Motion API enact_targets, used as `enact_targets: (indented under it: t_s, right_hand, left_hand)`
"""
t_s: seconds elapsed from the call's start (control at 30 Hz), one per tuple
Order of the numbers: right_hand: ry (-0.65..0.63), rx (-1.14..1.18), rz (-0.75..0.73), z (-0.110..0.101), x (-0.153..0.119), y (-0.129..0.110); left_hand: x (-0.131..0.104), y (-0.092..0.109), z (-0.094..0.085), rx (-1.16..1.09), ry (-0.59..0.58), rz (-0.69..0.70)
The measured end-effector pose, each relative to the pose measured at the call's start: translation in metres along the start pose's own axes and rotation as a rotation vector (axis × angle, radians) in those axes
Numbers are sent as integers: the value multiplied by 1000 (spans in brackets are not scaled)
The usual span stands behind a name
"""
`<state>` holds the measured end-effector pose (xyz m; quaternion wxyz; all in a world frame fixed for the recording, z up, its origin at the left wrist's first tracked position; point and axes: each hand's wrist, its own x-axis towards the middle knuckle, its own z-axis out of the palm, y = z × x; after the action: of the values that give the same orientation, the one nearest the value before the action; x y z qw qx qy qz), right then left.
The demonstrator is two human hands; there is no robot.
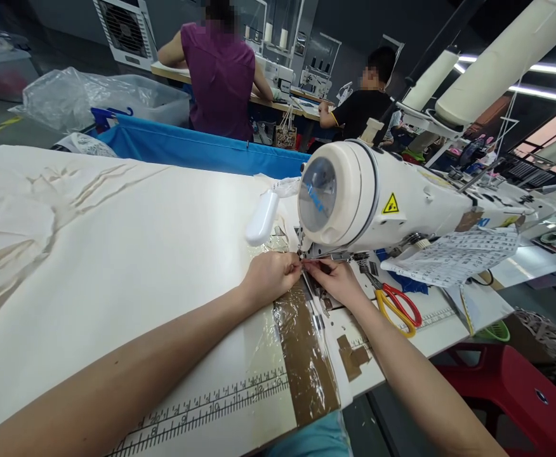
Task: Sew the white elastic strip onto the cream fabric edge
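Observation:
My left hand (271, 277) is closed in a pinch just under the head of the white sewing machine (387, 190), close to the needle area. From the other side my right hand (336, 280) meets it, thumb and fingers pressed together at the same spot. Whatever lies between the fingertips is too small to make out. A narrow white strip (326, 346) runs from near the right hand toward the table's front edge. Right of that hand lie scissors (397, 308) with red and yellow handles. A white oval lamp-like piece (261, 219) hangs left of the machine head.
Brown tape (301, 349) and a printed ruler (221, 406) mark the white table. Cream fabric (16, 241) lies rumpled at left. A printed sheet (454, 257) hangs by the machine. Behind are a blue cloth bin (202, 149) and two people at other machines. A red stool (520, 387) stands right.

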<state>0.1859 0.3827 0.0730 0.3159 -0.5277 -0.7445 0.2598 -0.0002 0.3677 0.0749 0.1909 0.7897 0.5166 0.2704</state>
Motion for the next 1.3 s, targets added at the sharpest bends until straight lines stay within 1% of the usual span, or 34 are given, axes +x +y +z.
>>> enact_targets:
  t_s: [0.33,0.53,1.03,1.3]
  right_hand:
    - [1,-38,26,0,0,-1]
    - [-11,-45,22,0,0,-3]
    - [-18,-55,-19,0,0,-1]
    - [-34,-59,31,-1,1,2]
  left_hand:
    - [1,-1,1,51,20,18]
    - [0,0,1,51,5,8]
    - [1,0,1,33,25,14]
    - [0,-1,4,22,60,28]
